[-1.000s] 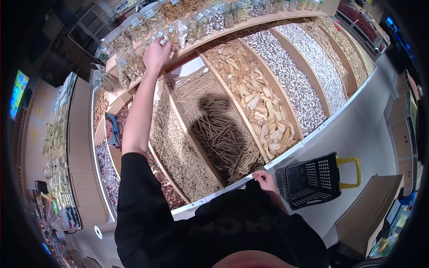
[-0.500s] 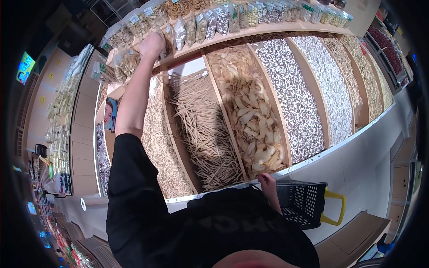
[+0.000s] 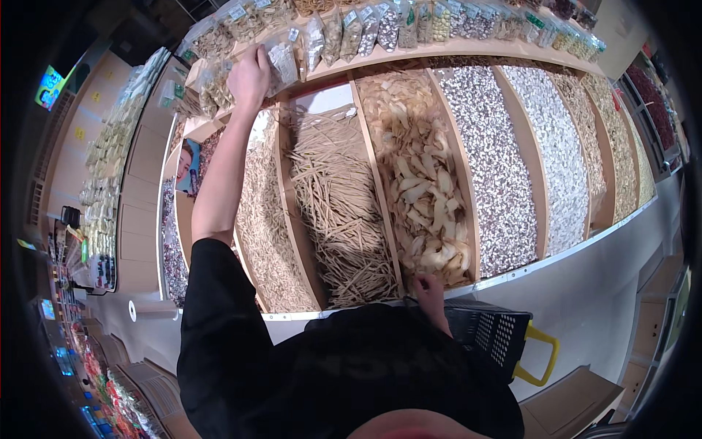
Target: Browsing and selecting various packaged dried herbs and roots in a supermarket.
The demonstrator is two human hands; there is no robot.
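White-filled bag (image 3: 283, 64) has emerged in left hand (image 3: 249, 77) (packets (image 3: 331, 40) crowd close).

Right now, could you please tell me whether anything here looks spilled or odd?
Nothing looks spilled. One oddity: the thin sticks stop short of a white patch behind them, while the neighbouring pale slices reach the back. The clear bag at the left hand looks slightly tilted, probably from being handled.

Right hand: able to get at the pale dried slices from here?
Probably yes. The right hand is at the front edge of the slices' bin, with the pale dried slices just beyond and nothing visible between; its fingers look curled, though.
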